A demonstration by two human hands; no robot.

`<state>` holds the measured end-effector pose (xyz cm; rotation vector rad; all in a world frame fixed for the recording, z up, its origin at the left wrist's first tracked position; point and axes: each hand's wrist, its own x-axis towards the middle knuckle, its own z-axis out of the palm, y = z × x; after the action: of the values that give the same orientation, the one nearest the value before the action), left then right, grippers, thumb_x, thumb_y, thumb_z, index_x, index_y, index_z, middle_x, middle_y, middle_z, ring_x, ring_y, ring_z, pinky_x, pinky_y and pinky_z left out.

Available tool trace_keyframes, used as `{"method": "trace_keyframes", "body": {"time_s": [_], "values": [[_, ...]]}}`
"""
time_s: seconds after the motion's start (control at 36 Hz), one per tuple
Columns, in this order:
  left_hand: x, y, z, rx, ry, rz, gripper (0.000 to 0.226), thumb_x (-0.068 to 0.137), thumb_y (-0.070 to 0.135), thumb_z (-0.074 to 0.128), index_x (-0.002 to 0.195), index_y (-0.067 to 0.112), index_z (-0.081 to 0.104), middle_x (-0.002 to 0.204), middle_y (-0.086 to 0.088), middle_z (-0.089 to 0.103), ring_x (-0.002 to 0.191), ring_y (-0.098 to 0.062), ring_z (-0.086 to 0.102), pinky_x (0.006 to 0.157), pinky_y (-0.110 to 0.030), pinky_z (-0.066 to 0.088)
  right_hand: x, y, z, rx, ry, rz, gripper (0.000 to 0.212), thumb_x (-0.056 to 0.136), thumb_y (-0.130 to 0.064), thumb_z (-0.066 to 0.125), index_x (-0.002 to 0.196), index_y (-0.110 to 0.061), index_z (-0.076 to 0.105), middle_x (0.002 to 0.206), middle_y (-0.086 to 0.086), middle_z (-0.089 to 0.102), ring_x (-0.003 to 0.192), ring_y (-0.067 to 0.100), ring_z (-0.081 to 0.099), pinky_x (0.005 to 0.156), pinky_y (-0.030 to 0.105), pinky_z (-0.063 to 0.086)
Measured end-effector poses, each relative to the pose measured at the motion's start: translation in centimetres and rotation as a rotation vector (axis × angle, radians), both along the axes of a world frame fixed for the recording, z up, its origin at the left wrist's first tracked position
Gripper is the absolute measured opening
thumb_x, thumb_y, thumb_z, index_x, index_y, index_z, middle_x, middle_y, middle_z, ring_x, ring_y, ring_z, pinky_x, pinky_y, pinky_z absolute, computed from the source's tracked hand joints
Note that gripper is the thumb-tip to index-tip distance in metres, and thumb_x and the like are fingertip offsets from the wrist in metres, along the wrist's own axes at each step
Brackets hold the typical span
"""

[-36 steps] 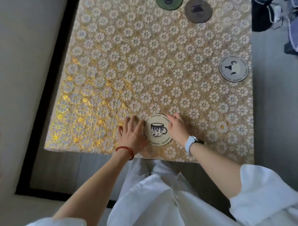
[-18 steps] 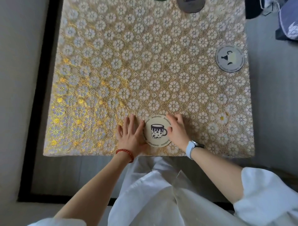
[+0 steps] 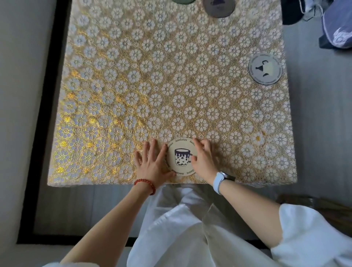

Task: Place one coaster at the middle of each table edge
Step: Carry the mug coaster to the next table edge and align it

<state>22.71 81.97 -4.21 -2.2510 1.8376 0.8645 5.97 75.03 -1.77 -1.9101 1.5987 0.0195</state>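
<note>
A cream round coaster [image 3: 180, 156] with a dark cup drawing lies flat near the middle of the table's near edge. My left hand [image 3: 152, 163] rests flat on the cloth, fingers spread, touching the coaster's left rim. My right hand [image 3: 202, 159] lies on the coaster's right rim, covering part of it. A grey coaster [image 3: 265, 69] sits by the right edge. A brown coaster [image 3: 218, 8] and a green coaster [image 3: 183, 1] lie at the far edge, both cut off by the frame.
The table [image 3: 118, 80] is covered with a gold cloth patterned with white flowers. Dark clothing and a blue bag [image 3: 337, 28] lie on the floor at the upper right. A black strip runs along the floor left of the table.
The coaster and both hands have shifted slightly toward the near edge. My right hand now lies further over the coaster's right side. The view has tilted down.
</note>
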Motion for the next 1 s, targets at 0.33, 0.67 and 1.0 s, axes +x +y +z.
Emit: {"method": "trace_keyframes", "body": {"time_s": [0.33, 0.67, 1.0], "values": [[0.1, -0.1, 0.1, 0.009, 0.006, 0.016, 0.102, 0.063, 0.06, 0.065, 0.14, 0.04, 0.001, 0.155, -0.003, -0.008, 0.141, -0.027, -0.013, 0.109, -0.055, -0.008, -0.3, 0.1, 0.3, 0.036, -0.06, 0.03, 0.065, 0.081, -0.001, 0.053, 0.137, -0.019, 0.026, 0.125, 0.01, 0.033, 0.1, 0.014, 0.039, 0.069, 0.024, 0.051], [-0.1, 0.0, 0.3, 0.003, 0.019, 0.038, 0.101, 0.065, 0.058, 0.066, 0.141, 0.038, 0.002, 0.155, -0.006, -0.008, 0.141, -0.028, -0.014, 0.109, -0.054, -0.011, -1.4, 0.6, 0.2, -0.019, -0.083, 0.137, 0.049, 0.083, -0.001, 0.049, 0.129, -0.014, 0.041, 0.13, 0.011, 0.039, 0.119, 0.024, 0.032, 0.091, 0.028, 0.042], [-0.2, 0.1, 0.0, 0.022, -0.019, 0.034, 0.102, 0.065, 0.061, 0.063, 0.14, 0.039, -0.002, 0.155, -0.004, -0.01, 0.14, -0.026, -0.017, 0.11, -0.053, -0.012, -1.0, 0.7, 0.9, 0.026, 0.093, 0.258, 0.055, 0.081, 0.005, 0.043, 0.132, -0.011, 0.031, 0.142, 0.012, 0.024, 0.126, 0.029, 0.024, 0.081, 0.034, 0.052]]}}
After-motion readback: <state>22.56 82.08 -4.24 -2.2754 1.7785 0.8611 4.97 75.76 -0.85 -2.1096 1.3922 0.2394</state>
